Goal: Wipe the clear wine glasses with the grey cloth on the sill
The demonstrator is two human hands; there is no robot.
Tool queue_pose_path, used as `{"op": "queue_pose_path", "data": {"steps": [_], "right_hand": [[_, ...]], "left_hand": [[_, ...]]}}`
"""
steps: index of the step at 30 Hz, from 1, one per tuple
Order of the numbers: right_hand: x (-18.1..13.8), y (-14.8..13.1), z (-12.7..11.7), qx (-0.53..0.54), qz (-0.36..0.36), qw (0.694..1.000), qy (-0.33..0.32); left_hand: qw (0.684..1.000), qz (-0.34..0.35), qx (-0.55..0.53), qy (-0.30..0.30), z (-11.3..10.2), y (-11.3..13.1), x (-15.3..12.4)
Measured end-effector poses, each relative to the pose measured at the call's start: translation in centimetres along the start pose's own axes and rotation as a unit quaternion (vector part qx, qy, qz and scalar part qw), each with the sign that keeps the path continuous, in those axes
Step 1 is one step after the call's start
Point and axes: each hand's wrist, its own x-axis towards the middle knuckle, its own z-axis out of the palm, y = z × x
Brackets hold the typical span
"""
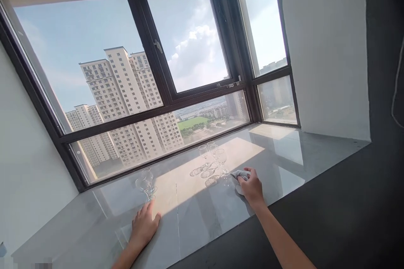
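Observation:
Two clear stemmed wine glasses point(146, 180) stand on the left part of the window sill point(195, 218). My left hand point(145, 223) lies flat on the sill just in front of them, fingers stretched toward the nearer glass's foot and thumb apart. Whether the fingertips touch that foot, I cannot tell. In my right hand point(252, 189) is a bunched grey-white cloth point(240, 178), pressed to the sill. To the left of the cloth stands a cluster of several more wine glasses point(220, 157), casting shadows on the sunlit surface.
Dark-framed windows point(164, 101) rise behind the sill, one pane having a handle point(158, 46). White walls close off both ends. The sill's front edge point(217, 235) drops away to a dark area. A small blue object point(3, 249) shows at far left.

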Motion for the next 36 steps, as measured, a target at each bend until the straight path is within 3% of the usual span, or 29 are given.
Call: {"op": "queue_pose_path", "data": {"steps": [4,10,13,16,19,23,36], "right_hand": [[0.2,0.2,0.3,0.005,-0.009,1.000,-0.003],[0.4,0.4,0.6,0.001,-0.019,1.000,0.024],[0.4,0.3,0.7,0.001,-0.024,0.999,0.036],[0.4,0.2,0.7,-0.002,-0.029,0.998,0.048],[0.4,0.1,0.7,0.002,-0.033,0.998,0.053],[0.3,0.0,0.6,0.009,-0.028,0.998,0.052],[0.4,0.1,0.3,0.000,-0.015,0.998,0.058]], "left_hand": [[0.994,0.084,-0.066,0.019,-0.1,4.6,-1.7],[0.938,0.305,-0.167,0.016,-0.2,17.6,-0.3],[0.933,0.314,-0.177,-0.017,0.1,23.5,1.0],[0.937,0.303,-0.166,-0.053,0.4,27.2,2.0],[0.934,0.311,-0.154,-0.083,0.5,28.5,2.6],[0.926,0.329,-0.135,-0.125,0.5,28.5,2.9],[0.923,0.349,-0.109,-0.123,-0.1,28.5,2.5]]}}
